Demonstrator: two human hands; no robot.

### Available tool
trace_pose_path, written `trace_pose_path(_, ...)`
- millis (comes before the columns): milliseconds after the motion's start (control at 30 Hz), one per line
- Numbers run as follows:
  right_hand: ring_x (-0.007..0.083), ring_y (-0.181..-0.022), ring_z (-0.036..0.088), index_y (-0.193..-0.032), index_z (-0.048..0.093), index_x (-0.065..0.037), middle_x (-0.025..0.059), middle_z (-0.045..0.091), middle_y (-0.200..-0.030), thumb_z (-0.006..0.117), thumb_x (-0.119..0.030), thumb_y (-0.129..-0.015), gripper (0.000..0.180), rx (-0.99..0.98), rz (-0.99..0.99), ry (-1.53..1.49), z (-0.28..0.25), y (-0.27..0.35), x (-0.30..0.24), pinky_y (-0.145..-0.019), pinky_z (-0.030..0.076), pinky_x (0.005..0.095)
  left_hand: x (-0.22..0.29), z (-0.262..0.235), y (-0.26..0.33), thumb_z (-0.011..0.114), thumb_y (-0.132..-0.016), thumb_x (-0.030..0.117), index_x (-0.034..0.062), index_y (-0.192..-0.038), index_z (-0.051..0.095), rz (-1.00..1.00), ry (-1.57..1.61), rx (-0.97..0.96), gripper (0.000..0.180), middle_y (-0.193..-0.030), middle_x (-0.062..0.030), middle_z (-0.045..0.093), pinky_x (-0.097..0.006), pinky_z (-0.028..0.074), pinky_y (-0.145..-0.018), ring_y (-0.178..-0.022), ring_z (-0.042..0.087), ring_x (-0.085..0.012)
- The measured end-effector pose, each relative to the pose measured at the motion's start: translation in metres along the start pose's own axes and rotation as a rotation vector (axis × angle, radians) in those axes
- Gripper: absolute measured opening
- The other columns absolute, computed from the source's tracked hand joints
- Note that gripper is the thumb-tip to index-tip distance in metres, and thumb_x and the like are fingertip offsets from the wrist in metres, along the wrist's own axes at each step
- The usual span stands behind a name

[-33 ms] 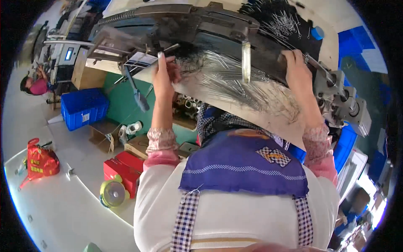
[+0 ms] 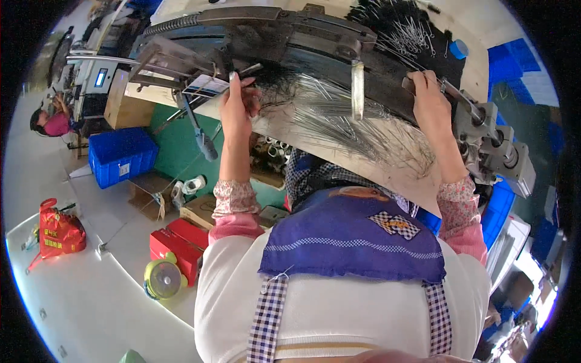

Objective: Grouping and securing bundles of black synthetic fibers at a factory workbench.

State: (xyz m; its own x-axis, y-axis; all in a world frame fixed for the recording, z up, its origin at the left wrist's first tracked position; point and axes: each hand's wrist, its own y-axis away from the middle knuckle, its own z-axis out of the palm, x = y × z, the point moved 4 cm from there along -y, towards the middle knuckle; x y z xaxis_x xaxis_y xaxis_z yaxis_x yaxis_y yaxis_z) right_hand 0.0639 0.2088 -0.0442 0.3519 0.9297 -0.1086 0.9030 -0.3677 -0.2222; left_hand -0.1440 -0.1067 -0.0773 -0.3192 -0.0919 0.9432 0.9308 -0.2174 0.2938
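Observation:
My left hand (image 2: 237, 112) is raised at the near left side of a long dark metal machine (image 2: 302, 45). Its thumb points up, apart from the loosely bent fingers, and nothing shows between them. Close to its fingertips is a short metal rod (image 2: 249, 69). My right hand (image 2: 431, 109) is at the machine's right end, with its fingers curled over by the dark edge. What they grip, if anything, is hidden. Between my hands, many thin metal wires (image 2: 339, 124) lie loose on the pale worktable (image 2: 402, 178). An upright pale bar (image 2: 357, 91) stands among them.
Looped wire pieces (image 2: 411, 36) lie on a black cloth at the back right, near a blue round cap (image 2: 459, 49). Metal clamp blocks (image 2: 502, 145) sit beside my right forearm. A blue crate (image 2: 123, 156), red box (image 2: 177, 245) and small fan (image 2: 164, 278) are to the left.

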Motion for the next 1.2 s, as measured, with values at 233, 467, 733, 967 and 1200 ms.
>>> trace_pose_path(233,0.0396,-0.075,0.062,-0.117,0.047,-0.008,0.0212,0.059,-0.099,0.058,-0.030,-0.089,0.037,-0.037,0.210,-0.068,0.003,-0.007,0.005,-0.065,0.052,0.0476,-0.010,0.005,-0.012,0.054,-0.094,0.029,0.0044,-0.087,0.062,0.056,0.044,0.053,0.027,-0.058,0.0006,0.049,-0.024,0.024,-0.035,-0.040,0.036,-0.0074)
trace_pose_path(467,0.0415,-0.083,0.059,-0.097,0.054,-0.003,0.0236,0.058,-0.092,0.056,-0.010,-0.086,0.013,-0.011,0.295,-0.268,0.018,0.016,0.021,-0.073,0.048,0.0483,0.034,0.136,0.089,0.047,-0.098,0.025,0.0048,-0.087,0.053,0.340,0.171,-0.399,0.023,-0.059,0.0045,0.039,-0.021,0.020,-0.035,-0.042,0.031,-0.0035)
trace_pose_path(733,0.0341,-0.081,0.062,-0.091,0.052,-0.002,0.0147,0.058,-0.083,0.053,-0.010,-0.080,0.014,0.078,0.086,-0.274,-0.003,0.029,-0.005,-0.065,0.052,0.0440,-0.016,0.255,0.099,0.052,-0.096,0.025,0.0062,-0.083,0.053,-0.559,0.163,-1.048,0.023,-0.058,0.0058,0.038,-0.020,0.021,-0.035,-0.040,0.032,-0.0040)
trace_pose_path(967,0.0322,-0.079,0.061,-0.088,0.056,-0.005,0.0122,0.060,-0.081,0.063,-0.006,-0.072,0.017,-0.246,-0.188,-0.436,-0.076,0.057,-0.014,-0.068,0.051,0.0403,-0.003,0.233,0.087,0.048,-0.098,0.027,0.0068,-0.089,0.053,-0.182,0.179,-0.541,0.022,-0.061,0.0047,0.038,-0.024,0.024,-0.041,-0.043,0.032,-0.0065)
trace_pose_path(1200,0.0360,-0.091,0.060,-0.103,0.063,-0.007,0.0163,0.063,-0.090,0.057,-0.002,-0.076,0.028,0.116,-0.272,-0.263,-0.082,-0.074,0.003,-0.077,0.049,0.0431,-0.007,0.234,0.083,0.047,-0.099,0.023,0.0064,-0.085,0.054,-0.136,0.210,-0.557,0.023,-0.060,0.0045,0.037,-0.023,0.026,-0.044,-0.046,0.031,-0.0071)
